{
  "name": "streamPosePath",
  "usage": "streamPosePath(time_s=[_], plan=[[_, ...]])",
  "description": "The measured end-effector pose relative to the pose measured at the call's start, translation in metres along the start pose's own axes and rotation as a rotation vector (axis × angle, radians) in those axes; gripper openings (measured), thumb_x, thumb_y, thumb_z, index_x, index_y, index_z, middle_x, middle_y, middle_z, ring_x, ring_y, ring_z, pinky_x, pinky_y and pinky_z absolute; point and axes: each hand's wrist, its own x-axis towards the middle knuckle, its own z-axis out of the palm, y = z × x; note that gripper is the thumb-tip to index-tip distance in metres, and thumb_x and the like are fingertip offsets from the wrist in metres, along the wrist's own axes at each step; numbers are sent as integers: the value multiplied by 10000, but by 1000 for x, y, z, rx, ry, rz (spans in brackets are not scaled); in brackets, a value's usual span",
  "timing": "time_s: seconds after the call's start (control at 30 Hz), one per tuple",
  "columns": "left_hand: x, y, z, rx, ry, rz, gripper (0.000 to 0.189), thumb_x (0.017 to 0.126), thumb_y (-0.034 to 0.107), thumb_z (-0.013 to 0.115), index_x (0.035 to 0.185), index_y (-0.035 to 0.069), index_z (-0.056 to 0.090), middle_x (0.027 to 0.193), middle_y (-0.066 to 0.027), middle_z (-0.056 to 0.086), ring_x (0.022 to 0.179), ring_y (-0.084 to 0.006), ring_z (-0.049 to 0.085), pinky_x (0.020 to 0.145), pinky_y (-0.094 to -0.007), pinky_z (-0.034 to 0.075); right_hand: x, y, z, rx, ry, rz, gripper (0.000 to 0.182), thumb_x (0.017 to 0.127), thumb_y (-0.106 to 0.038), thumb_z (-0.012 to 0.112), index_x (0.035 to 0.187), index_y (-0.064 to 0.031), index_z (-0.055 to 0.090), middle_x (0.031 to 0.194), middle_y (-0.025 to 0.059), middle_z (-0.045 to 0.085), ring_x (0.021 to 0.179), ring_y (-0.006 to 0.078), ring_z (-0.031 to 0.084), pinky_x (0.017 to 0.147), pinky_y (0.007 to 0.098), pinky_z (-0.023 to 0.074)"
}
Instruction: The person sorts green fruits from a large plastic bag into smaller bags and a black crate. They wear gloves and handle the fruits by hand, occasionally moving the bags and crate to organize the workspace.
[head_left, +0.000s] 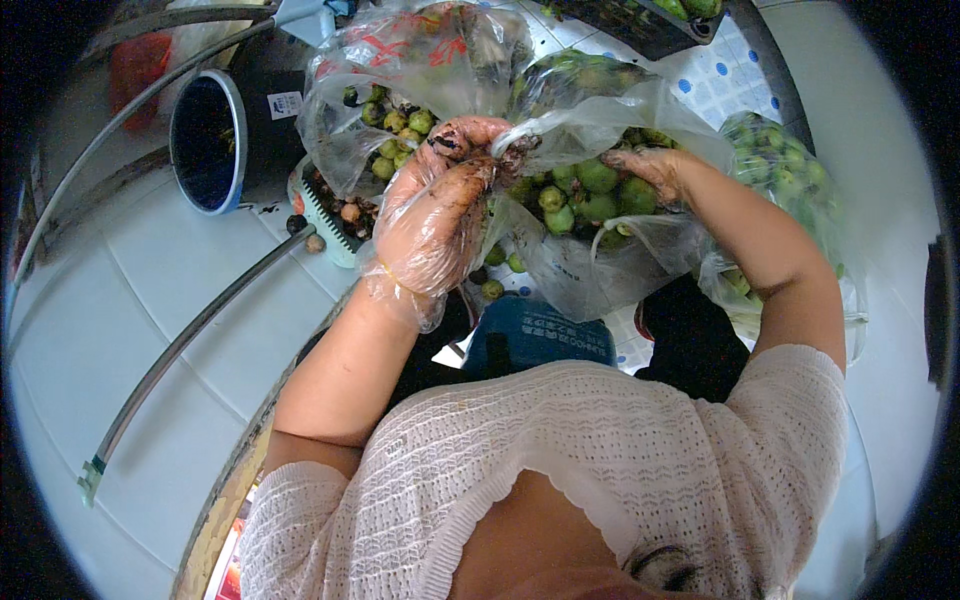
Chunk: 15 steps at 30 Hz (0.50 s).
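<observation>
My left hand (442, 210), in a stained clear plastic glove with a yellow band at the wrist, grips the gathered rim of a clear plastic bag (622, 277). Round green fruits (598, 202), some with dark spots, lie inside that bag. My right hand (656, 171) reaches into the bag's opening over the fruits; its fingertips are stained dark and partly hidden, so what they hold is unclear. Behind my left hand lies another clear bag with red print (420, 49), with smaller yellow-green fruits (401, 131) in it.
A dark bucket (244, 142) lies tipped at the left, beside a pale green basket (322, 217) of brown nuts. A third bag of green fruits (787, 165) stands at the right. A black crate (652, 30) is at the top. A metal tube (195, 337) crosses the left tiles.
</observation>
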Motion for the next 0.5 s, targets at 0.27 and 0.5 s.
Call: streamPosePath(time_s=[0.27, 0.5], plan=[[5, 0, -11, -199, 17, 9, 324, 747, 149, 534, 1012, -19, 451, 948, -90, 501, 886, -194, 472, 809, -316, 361, -104, -95, 80, -137, -26, -537, 648, 673, -520, 514, 1157, -98, 420, 1191, 46, 424, 1071, 178, 421, 836, 371, 385], [1, -5, -11, -252, 59, -8, 387, 725, 197, 574, 1031, -3, 446, 988, -97, 483, 917, -216, 462, 828, -346, 361, -201, -184, 56, -331, 865, -995, 367, 719, -254, 584, 1006, -39, 503, 1037, 107, 479, 903, 200, 494, 712, 308, 449]])
